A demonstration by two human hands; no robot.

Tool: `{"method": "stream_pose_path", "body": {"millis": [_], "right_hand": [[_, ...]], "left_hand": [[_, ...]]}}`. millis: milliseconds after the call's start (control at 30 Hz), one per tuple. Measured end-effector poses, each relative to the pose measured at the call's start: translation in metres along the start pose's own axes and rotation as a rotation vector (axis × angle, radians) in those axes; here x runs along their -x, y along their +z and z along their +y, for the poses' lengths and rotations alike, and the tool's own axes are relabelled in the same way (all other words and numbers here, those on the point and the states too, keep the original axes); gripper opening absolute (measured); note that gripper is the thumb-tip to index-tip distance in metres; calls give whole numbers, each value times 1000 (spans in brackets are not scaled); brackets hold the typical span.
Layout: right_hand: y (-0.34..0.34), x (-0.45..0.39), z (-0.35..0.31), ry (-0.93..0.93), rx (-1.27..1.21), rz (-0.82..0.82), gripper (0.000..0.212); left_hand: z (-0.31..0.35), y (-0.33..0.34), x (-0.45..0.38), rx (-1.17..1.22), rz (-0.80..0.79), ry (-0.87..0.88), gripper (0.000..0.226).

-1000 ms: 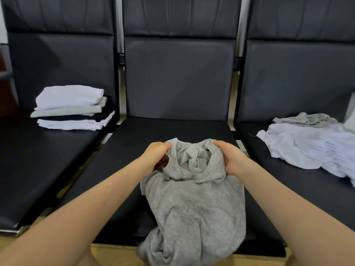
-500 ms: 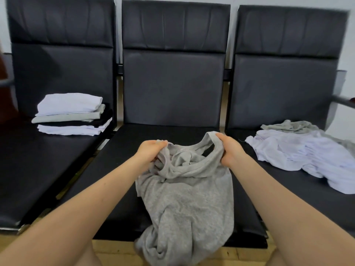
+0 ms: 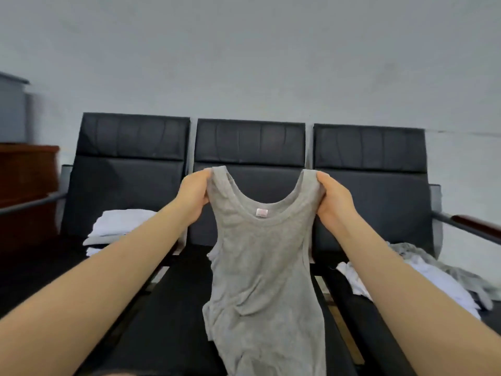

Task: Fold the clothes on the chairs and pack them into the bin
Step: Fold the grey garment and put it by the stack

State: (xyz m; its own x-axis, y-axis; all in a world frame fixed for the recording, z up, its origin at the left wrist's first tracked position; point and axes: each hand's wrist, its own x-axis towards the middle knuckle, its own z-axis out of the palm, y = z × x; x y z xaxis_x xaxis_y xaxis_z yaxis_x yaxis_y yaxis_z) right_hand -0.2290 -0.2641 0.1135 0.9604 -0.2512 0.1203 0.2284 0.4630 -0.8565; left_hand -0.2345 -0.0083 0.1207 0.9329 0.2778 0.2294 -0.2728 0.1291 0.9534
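You've got the grey tank top [image 3: 264, 267] hanging in the air in front of the middle chair [image 3: 249, 147], and each grip is closed on a shoulder strap: left hand [image 3: 193, 198] pinching the left strap, right hand [image 3: 334, 202] pinching the right one. The label faces you at the neckline, so you're looking at the inside of the back panel.

For this step I'd say keep both straps level and pull them a little apart so the body hangs flat; right now the lower half looks twisted and bunched toward the bottom left. A light shake should drop those creases out. Then lay it face down on the middle seat with the hem toward you, smooth it, and fold from there.

The folded stack [image 3: 119, 226] sits on the left chair, half hidden behind your left forearm, so I can't count the pieces. The loose pile [image 3: 423, 275] of white and grey on the right chair is partly covered by your right arm. The tank top's hem runs off the bottom edge. No bin in view at all, probably somewhere behind or beside you, so find it before you start packing.
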Motion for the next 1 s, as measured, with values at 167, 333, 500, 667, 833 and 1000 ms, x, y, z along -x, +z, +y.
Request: {"method": "stream_pose_path", "body": {"millis": [167, 333, 500, 667, 833, 1000], "right_hand": [[26, 34, -66, -141, -21, -23, 10], [55, 57, -117, -259, -106, -92, 6], [81, 55, -153, -367, -84, -147, 5], [94, 21, -140, -411, 89, -141, 10], [81, -42, -71, -214, 415, -25, 40], [39, -97, 31, 28, 881, -32, 12]], "left_hand": [[81, -2, 23, -63, 13, 276, 16], [148, -7, 33, -93, 41, 526, 13], [192, -4, 18, -35, 134, 635, 22], [176, -1, -24, -205, 148, 584, 21], [93, -5, -81, -465, 82, 237, 17], [-11, -22, -114, -521, 83, -243, 23]]}}
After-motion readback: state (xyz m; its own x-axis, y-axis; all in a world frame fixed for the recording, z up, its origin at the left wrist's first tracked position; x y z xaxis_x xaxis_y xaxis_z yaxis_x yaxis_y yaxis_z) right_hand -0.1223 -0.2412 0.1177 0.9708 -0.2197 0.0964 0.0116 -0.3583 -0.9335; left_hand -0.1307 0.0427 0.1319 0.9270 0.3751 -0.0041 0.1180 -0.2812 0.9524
